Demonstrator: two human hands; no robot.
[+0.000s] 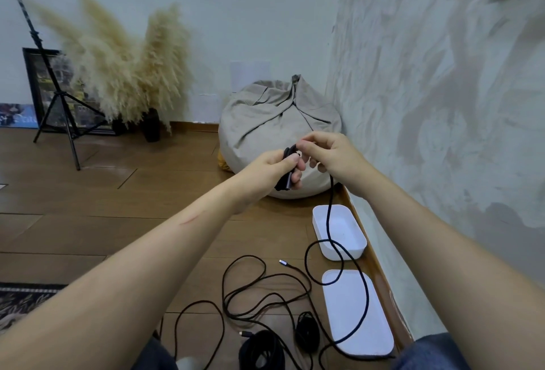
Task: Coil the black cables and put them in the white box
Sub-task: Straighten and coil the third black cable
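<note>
My left hand (272, 169) grips a small bundle of black cable (287, 160) with its plug end poking out below the fingers. My right hand (330, 154) pinches the same cable just beside the bundle. From there the cable's loose length (330, 216) hangs down across the open white box (339, 232) and loops over the white lid (358, 313). More black cables (259, 290) lie tangled on the wooden floor in front of me, and two coiled ones (262, 350) sit near my knees.
A beige bean bag (274, 121) sits against the wall behind my hands. The textured wall (442, 104) runs along the right. Pampas grass in dark vases (118, 68), a tripod stand (56, 95) and a framed picture stand at the far left. A rug edge (20, 299) lies at the left.
</note>
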